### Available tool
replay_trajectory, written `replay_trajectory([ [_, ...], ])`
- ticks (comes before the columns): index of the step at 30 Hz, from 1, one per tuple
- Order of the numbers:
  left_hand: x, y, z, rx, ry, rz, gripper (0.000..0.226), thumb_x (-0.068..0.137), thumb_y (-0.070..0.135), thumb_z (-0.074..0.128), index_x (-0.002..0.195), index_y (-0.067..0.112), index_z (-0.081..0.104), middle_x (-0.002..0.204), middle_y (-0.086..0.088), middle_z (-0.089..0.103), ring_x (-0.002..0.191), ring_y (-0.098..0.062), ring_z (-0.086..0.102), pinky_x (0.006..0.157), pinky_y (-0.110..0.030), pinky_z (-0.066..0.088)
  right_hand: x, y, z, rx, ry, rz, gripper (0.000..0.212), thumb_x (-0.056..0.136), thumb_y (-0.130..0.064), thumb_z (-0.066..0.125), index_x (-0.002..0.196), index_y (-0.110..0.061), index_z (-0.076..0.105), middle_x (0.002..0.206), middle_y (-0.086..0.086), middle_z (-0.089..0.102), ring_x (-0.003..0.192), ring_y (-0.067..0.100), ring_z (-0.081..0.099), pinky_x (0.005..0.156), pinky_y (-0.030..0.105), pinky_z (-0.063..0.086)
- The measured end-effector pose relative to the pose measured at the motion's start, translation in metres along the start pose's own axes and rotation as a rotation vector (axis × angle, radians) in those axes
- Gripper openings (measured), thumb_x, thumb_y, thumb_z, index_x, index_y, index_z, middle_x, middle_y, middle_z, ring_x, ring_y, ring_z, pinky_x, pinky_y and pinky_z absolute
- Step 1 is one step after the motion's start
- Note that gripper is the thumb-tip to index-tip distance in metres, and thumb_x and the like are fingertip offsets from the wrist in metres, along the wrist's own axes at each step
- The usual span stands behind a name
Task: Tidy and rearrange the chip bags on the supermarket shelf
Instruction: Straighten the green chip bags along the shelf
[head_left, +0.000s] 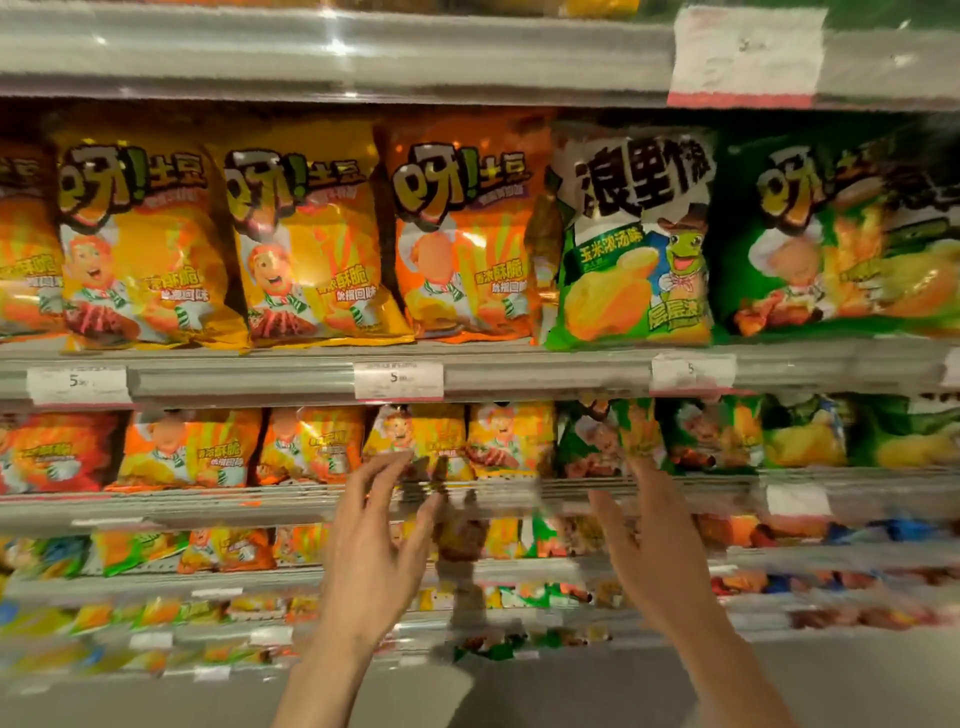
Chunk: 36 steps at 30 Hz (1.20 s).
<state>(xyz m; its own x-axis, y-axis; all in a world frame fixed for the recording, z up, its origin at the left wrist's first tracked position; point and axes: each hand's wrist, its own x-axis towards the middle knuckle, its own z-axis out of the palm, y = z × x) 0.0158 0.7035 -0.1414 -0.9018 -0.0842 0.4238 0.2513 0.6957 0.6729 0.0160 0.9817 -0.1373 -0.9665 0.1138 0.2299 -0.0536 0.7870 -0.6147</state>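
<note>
My left hand (371, 540) and right hand (657, 540) rise empty with fingers spread toward the chip bags (467, 441) at twelve o'clock on the second shelf (156, 501); light, puffy, slippery and crushable, I reckon, so best pinched by the top seams.

Glossy foil-like chip bags (311, 244); shelf edges (545, 371) look like smooth plastic; paper price tags (398, 380).

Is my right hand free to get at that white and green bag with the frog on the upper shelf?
Probably yes. The right hand is open and holds nothing, and the frog bag stands at the shelf front, uncovered, above and slightly left of the hand; it needs raising.
</note>
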Motion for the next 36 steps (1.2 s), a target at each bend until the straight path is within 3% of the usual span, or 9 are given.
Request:
replay_trajectory([
  [4, -0.007, 0.048, 0.041, -0.024, 0.068, -0.054, 0.047, 0.094, 0.049, 0.055, 0.135, 0.026, 0.053, 0.131, 0.011, 0.047, 0.121, -0.011, 0.051, 0.093, -0.047, 0.052, 0.016, 0.05, -0.044, -0.016, -0.045, 0.028, 0.067, 0.096, -0.058, 0.042, 0.152, -0.022, 0.036, 0.154, 0.001, 0.043, 0.14, 0.021, 0.043, 0.11, 0.032, 0.035],
  [9, -0.001, 0.11, 0.088, -0.017, 0.05, -0.03, 0.045, 0.095, 0.047, 0.055, 0.136, 0.03, 0.051, 0.132, 0.012, 0.048, 0.12, -0.008, 0.052, 0.093, -0.04, 0.051, 0.036, 0.102, -0.092, 0.011, -0.012, -0.035, 0.062, 0.094, -0.053, 0.047, 0.146, -0.018, 0.046, 0.142, 0.006, 0.053, 0.127, 0.026, 0.056, 0.102, 0.04, 0.048],
  [15, 0.028, 0.162, 0.115, 0.066, 0.043, 0.117, 0.042, 0.096, 0.04, 0.057, 0.135, 0.023, 0.054, 0.127, 0.004, 0.053, 0.118, -0.015, 0.052, 0.095, -0.035, 0.048, 0.066, 0.126, -0.137, -0.025, 0.109, -0.12, 0.05, 0.095, -0.042, 0.056, 0.132, -0.009, 0.056, 0.122, 0.01, 0.061, 0.109, 0.028, 0.063, 0.089, 0.035, 0.049],
  [18, 0.051, 0.179, 0.122, 0.154, 0.062, 0.225, 0.04, 0.096, 0.037, 0.058, 0.132, 0.019, 0.057, 0.118, 0.0, 0.055, 0.109, -0.019, 0.055, 0.085, -0.037, 0.05, 0.083, 0.125, -0.151, -0.068, 0.178, -0.224, 0.038, 0.093, -0.039, 0.055, 0.116, -0.009, 0.063, 0.098, 0.006, 0.063, 0.091, 0.028, 0.065, 0.079, 0.031, 0.05],
  [21, 0.071, 0.189, 0.128, 0.248, 0.079, 0.341, 0.035, 0.096, 0.034, 0.061, 0.125, 0.015, 0.062, 0.11, -0.003, 0.056, 0.102, -0.023, 0.057, 0.076, -0.039, 0.051, 0.098, 0.118, -0.16, -0.091, 0.215, -0.316, 0.029, 0.093, -0.031, 0.065, 0.115, -0.013, 0.067, 0.089, -0.001, 0.059, 0.084, 0.019, 0.059, 0.075, 0.036, 0.054],
  [24, 0.085, 0.193, 0.134, 0.312, 0.07, 0.448, 0.027, 0.095, 0.033, 0.06, 0.114, 0.013, 0.063, 0.102, -0.004, 0.055, 0.093, -0.024, 0.055, 0.069, -0.038, 0.05, 0.112, 0.107, -0.157, -0.141, 0.316, -0.507, 0.028, 0.086, -0.021, 0.077, 0.111, -0.012, 0.07, 0.092, 0.0, 0.063, 0.085, 0.018, 0.061, 0.076, 0.031, 0.053],
  [26, 0.091, 0.191, 0.135, 0.329, 0.059, 0.469, 0.026, 0.095, 0.035, 0.058, 0.111, 0.015, 0.063, 0.099, -0.003, 0.054, 0.091, -0.023, 0.055, 0.066, -0.037, 0.049, 0.121, 0.1, -0.15, -0.153, 0.319, -0.609, 0.025, 0.091, -0.025, 0.07, 0.112, -0.012, 0.07, 0.097, 0.001, 0.063, 0.09, 0.016, 0.059, 0.083, 0.021, 0.045],
  [29, 0.096, 0.186, 0.135, 0.306, 0.06, 0.487, 0.024, 0.094, 0.035, 0.062, 0.111, 0.018, 0.063, 0.098, 0.0, 0.055, 0.089, -0.021, 0.056, 0.065, -0.032, 0.048, 0.132, 0.092, -0.142, -0.19, 0.264, -0.628, 0.032, 0.094, -0.034, 0.056, 0.116, -0.015, 0.069, 0.099, -0.001, 0.058, 0.092, 0.012, 0.051, 0.08, 0.011, 0.028],
  [36, 0.101, 0.177, 0.133, 0.213, 0.023, 0.459, 0.03, 0.092, 0.036, 0.065, 0.118, 0.02, 0.064, 0.102, 0.003, 0.056, 0.094, -0.017, 0.055, 0.072, -0.032, 0.05, 0.135, 0.096, -0.139, -0.157, 0.315, -0.703, 0.03, 0.094, -0.029, 0.063, 0.118, -0.014, 0.07, 0.097, 0.0, 0.059, 0.089, 0.018, 0.058, 0.076, 0.029, 0.051],
])
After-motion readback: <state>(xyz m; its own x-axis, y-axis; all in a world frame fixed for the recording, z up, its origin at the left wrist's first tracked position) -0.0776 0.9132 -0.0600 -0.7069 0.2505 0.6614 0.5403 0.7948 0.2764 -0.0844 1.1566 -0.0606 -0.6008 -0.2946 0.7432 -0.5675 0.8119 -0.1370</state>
